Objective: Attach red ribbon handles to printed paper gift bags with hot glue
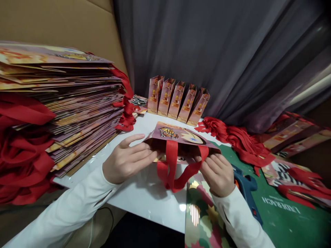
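A flattened paper gift bag (181, 135) with a butterfly print lies in front of me on the white table (144, 196), its red ribbon handle (172, 168) looping down toward me. My left hand (126, 160) pinches the bag's left mouth edge, the index finger stretched along it. My right hand (218, 172) is closed on the bag's right edge, where the ribbon end meets the paper. Both sleeves are white.
A tall stack of finished bags with red handles (59, 103) fills the left. Several folded bags (178, 100) stand at the back by a grey curtain. Loose red ribbons (238, 137) lie on the right, a blue glue gun (245, 187) on a green mat (289, 220).
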Action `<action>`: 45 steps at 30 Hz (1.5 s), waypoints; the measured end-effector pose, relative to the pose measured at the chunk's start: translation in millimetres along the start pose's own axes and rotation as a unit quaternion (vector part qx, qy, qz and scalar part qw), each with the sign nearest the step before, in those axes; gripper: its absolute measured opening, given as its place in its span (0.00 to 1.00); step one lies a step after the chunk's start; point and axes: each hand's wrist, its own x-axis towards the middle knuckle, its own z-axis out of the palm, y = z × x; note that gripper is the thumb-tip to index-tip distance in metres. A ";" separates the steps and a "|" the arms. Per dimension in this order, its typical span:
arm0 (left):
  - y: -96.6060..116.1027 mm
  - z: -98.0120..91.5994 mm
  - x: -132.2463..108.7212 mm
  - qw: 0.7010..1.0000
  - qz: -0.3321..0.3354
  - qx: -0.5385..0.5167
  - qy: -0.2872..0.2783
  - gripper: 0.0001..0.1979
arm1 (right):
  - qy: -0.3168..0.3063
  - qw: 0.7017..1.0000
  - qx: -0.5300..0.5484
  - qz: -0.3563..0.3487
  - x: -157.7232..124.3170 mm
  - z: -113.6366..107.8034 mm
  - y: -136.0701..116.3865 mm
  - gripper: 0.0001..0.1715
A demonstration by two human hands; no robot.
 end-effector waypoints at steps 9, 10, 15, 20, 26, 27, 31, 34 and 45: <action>15.5 1.6 -6.1 0.991 -0.095 -0.094 0.027 0.11 | 0.020 1.000 0.001 0.022 4.7 -3.3 -7.5 0.10; 16.8 2.0 -6.8 0.988 -0.103 -0.108 0.031 0.12 | 0.021 0.999 0.002 0.025 4.8 -3.0 -8.4 0.10; 16.9 3.0 -7.2 0.982 -0.114 -0.144 0.032 0.10 | 0.022 0.999 0.007 0.034 6.5 -1.2 -12.2 0.12; 18.2 2.5 -4.8 0.975 -0.158 -0.158 0.017 0.08 | 0.018 0.999 0.008 0.033 8.6 -0.2 -12.8 0.12; 19.1 3.2 -8.8 0.973 -0.137 -0.183 -0.005 0.11 | 0.010 0.999 0.009 0.037 8.0 0.6 -13.4 0.13; 18.8 3.7 -10.0 0.974 -0.132 -0.186 -0.003 0.11 | 0.010 0.999 0.008 0.038 8.4 0.4 -13.4 0.13; 17.8 4.9 -12.4 0.971 -0.136 -0.196 0.009 0.10 | 0.010 0.999 0.003 0.044 10.8 -1.0 -12.6 0.15; 18.3 4.4 -9.9 0.972 -0.155 -0.178 0.010 0.09 | -0.001 0.999 -0.003 0.045 11.5 -0.6 -10.9 0.16; 29.7 21.5 7.3 0.991 -0.116 0.044 -0.056 0.14 | -0.092 0.993 0.008 0.073 27.0 7.6 -23.0 0.14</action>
